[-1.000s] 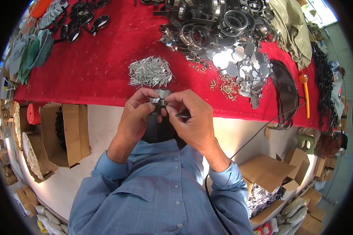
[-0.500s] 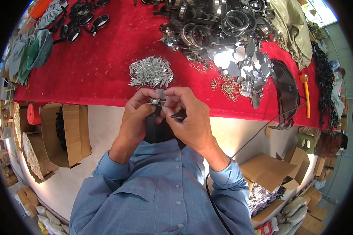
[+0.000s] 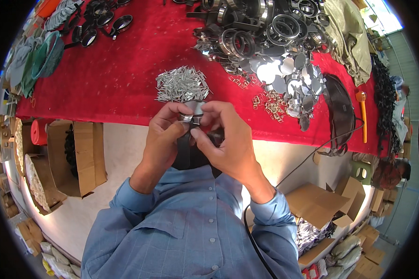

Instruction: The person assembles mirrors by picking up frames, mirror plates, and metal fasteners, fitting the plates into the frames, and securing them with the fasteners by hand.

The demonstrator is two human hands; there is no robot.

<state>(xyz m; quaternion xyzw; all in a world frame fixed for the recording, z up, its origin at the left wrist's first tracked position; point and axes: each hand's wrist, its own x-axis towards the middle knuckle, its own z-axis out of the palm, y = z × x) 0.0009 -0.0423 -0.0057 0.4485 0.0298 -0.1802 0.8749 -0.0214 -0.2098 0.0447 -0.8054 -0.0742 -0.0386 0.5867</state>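
My left hand (image 3: 162, 139) and my right hand (image 3: 229, 139) meet just in front of the red-covered table (image 3: 125, 69), both pinching a small silver metal clip (image 3: 192, 116) fitted on a black strap (image 3: 185, 151) that hangs down between them. The fingers hide most of the clip. A heap of small silver metal pins (image 3: 181, 84) lies on the red cloth right above my hands. Blue shirt sleeves cover both forearms.
Steel rings and round metal discs (image 3: 270, 46) are piled at the back right, small brass clips (image 3: 269, 103) beside them. Black loops (image 3: 100, 23) lie at the back left, an orange-handled tool (image 3: 362, 116) at the right. Open cardboard boxes (image 3: 74, 153) stand on the floor.
Both hands stay together at the table edge; the fingers have shifted slightly on the clip, the right thumb pressing closer onto the strap.
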